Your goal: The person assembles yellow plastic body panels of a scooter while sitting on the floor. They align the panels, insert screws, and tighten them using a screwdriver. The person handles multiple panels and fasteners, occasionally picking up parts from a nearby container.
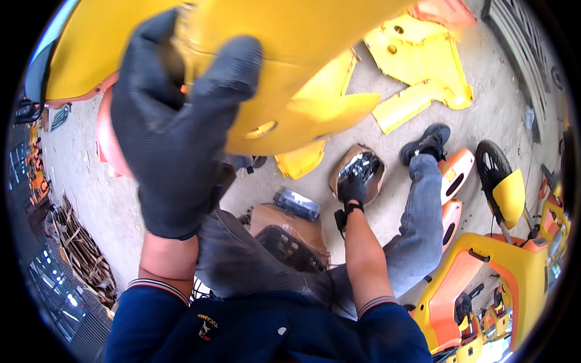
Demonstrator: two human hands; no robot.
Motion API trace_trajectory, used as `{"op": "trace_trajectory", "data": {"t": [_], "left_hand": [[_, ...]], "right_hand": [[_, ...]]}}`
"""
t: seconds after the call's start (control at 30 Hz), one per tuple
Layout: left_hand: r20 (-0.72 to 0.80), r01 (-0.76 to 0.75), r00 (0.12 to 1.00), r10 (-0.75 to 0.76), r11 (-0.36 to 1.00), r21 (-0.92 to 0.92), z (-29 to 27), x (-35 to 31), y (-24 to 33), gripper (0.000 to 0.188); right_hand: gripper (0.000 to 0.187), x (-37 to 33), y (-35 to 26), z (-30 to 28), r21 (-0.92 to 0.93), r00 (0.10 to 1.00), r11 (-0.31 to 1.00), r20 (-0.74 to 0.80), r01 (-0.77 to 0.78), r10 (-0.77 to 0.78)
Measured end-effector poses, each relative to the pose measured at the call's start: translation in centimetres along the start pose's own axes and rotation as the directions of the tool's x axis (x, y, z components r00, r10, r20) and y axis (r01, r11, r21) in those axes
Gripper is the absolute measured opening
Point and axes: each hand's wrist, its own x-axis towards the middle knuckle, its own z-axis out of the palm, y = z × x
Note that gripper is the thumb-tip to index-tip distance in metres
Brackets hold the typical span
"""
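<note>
Yellow plastic body panel (281,72), held by its edge in the left gloved hand (172,130) and spreading rightward from that grip, apparently steadied during a pick from the open brown carton (379,184) at the right gloved hand (352,189), finger closure there impossible to tell, next likely calling for careful withdrawal.

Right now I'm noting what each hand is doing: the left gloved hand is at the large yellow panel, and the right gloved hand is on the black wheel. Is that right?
Not quite: the head view shows the right gloved hand in the cardboard box of shiny pieces, apart from the black wheel. The left gloved hand is at the large yellow panel.
</note>
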Motion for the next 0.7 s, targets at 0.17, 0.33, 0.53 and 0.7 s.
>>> {"op": "trace_trajectory", "data": {"t": [0.17, 0.33, 0.53, 0.7], "left_hand": [[0.155, 0.049, 0.988, -0.020, 0.982, -0.184, -0.4, 0.3, 0.4, 0.035], [0.027, -0.190, 0.981, 0.193, 0.979, -0.075, -1.0, 0.9, -1.9, 0.044], [0.014, -0.233, 0.972, 0.233, 0.972, 0.019, -0.4, -0.2, -1.0, 0.044], [0.029, -0.179, 0.983, 0.180, 0.983, -0.039, -1.6, -0.1, -1.9, 0.043]], "right_hand": [[0.032, 0.4, -2.0, -3.9, 0.215, 0.997, 0.974, 0.037, -0.076, 0.069], [0.031, -0.2, -3.9, -9.2, -0.567, 0.688, 0.520, 0.119, 0.639, -0.716], [0.011, -0.7, -3.5, -10.2, -0.418, 0.894, 0.840, -0.123, 0.346, -0.430], [0.002, -2.5, -5.3, -12.4, 0.842, 0.977, 0.520, -0.034, 0.142, -0.211]]}}
